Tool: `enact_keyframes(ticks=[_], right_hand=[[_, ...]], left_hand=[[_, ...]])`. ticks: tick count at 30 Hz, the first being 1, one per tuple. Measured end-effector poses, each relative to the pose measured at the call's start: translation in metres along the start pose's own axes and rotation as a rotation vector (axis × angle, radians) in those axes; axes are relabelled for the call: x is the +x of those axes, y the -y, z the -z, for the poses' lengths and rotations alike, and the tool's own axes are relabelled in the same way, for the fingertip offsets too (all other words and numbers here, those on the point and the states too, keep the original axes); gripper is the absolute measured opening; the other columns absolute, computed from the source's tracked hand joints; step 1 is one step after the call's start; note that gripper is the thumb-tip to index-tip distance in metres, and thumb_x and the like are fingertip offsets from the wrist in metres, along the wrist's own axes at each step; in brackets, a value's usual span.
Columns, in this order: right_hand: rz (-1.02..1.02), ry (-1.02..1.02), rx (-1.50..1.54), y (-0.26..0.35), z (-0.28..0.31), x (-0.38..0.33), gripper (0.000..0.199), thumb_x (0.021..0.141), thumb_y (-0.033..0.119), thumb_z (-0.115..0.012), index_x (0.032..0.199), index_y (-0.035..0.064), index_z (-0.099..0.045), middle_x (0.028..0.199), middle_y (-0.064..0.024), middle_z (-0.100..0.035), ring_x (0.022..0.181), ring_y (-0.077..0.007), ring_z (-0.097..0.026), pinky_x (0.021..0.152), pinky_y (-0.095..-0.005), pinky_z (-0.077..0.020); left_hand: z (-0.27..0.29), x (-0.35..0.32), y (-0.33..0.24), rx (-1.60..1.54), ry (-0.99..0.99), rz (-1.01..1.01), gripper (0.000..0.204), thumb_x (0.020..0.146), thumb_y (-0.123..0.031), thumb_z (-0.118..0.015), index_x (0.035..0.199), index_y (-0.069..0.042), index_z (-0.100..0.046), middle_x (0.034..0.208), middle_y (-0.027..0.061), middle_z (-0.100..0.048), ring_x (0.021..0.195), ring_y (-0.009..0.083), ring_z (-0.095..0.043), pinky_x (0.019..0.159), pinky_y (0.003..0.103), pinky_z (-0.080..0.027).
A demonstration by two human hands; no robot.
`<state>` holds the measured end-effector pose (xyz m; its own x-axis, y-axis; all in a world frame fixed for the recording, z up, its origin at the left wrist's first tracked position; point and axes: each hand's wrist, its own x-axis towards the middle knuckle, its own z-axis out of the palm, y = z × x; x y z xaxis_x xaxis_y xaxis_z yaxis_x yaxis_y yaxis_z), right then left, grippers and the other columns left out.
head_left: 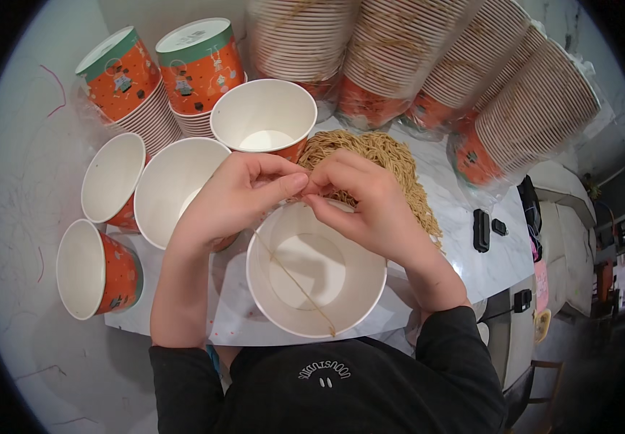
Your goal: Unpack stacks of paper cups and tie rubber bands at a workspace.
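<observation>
A large white-lined paper bucket (376, 289) stands open in front of me. A thin tan cord (292, 278) slants across its mouth from the near rim up under my left hand. My left hand (258, 186) and my right hand (359, 194) meet over the bucket's far rim. Both are closed, thumbs and fingers pinched together on what looks like the cord's end; the fingers hide most of it. Just beyond my right hand lies a heap of tan cord pieces (392, 163).
Several loose orange paper buckets (120, 271) stand or lean at the left. Behind are inverted stacks (196, 76) and tall plastic-wrapped stacks (537, 108). Small black devices (481, 230) lie on the marble-patterned table (504, 264) at the right. A sofa (566, 239) is beyond.
</observation>
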<state>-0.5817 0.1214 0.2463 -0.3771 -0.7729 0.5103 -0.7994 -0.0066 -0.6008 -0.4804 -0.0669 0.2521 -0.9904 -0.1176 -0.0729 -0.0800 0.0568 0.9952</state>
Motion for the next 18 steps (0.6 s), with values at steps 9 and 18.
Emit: enact_keyframes(ticks=[9, 18], right_hand=[[-0.091, 0.098, 0.229, -0.001, 0.012, 0.0, 0.011, 0.084, 0.001, -0.073, 0.093, -0.0008, -0.067, 0.088, -0.0076, -0.066, 0.082, -0.0176, -0.065, 0.074, -0.0296, -0.0522], [-0.206, 0.092, 0.425, -0.008, 0.015, 0.002, 0.009, 0.085, 0.001, -0.073, 0.092, -0.0016, -0.068, 0.093, -0.0052, -0.069, 0.086, -0.012, -0.065, 0.079, -0.0271, -0.0526]], left_hand=[[0.013, 0.002, 0.002, 0.006, 0.171, 0.052, 0.026, 0.093, -0.023, -0.075, 0.094, 0.003, -0.074, 0.084, 0.0, -0.07, 0.076, 0.0037, -0.06, 0.066, 0.02, -0.046], [-0.004, 0.002, 0.0, -0.199, 0.106, 0.058, 0.016, 0.093, -0.017, -0.074, 0.088, -0.002, -0.069, 0.075, -0.0045, -0.064, 0.057, -0.0015, -0.049, 0.048, 0.016, -0.032]])
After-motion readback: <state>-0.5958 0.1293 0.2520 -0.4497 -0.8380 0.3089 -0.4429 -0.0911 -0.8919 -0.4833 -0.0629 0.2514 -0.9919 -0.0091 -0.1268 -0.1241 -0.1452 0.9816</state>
